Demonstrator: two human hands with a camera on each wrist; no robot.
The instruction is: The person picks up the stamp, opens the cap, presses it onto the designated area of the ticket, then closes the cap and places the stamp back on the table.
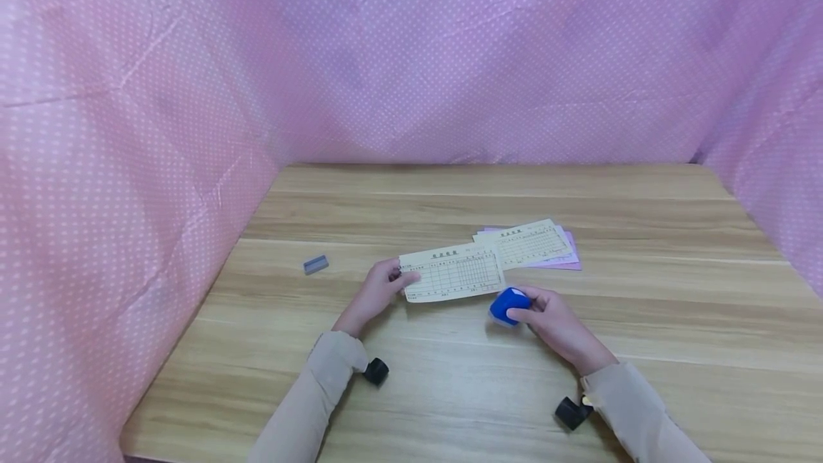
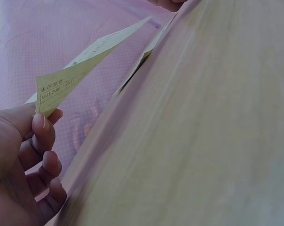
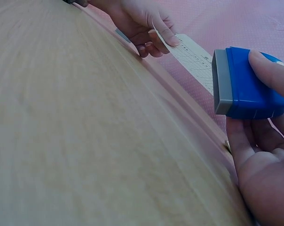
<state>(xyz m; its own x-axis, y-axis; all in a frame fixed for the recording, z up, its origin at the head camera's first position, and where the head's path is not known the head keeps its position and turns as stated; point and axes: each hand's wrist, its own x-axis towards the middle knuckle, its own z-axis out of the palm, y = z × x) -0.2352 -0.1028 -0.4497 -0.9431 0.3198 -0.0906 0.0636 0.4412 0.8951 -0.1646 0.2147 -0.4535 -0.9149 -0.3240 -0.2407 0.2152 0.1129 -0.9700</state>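
Between thumb and fingers, my left hand (image 1: 383, 286) pinches the left end of a cream printed form slip (image 1: 453, 274), its ruled grid facing up. In the left wrist view the slip (image 2: 81, 66) is raised off the table and bends slightly. My right hand (image 1: 556, 324) grips a blue stamp (image 1: 508, 306) just below the slip's right corner. Seen from the right wrist, the stamp (image 3: 250, 84) has a grey frame at its face end, turned toward the slip, with the thumb on its blue body.
Behind the held slip lies a fanned stack of more form slips (image 1: 530, 243), cream on top with purple edges beneath. A small grey rectangular cap-like piece (image 1: 316, 264) lies left of the left hand. Pink dotted cloth (image 1: 450, 77) hangs around the wooden table (image 1: 450, 391).
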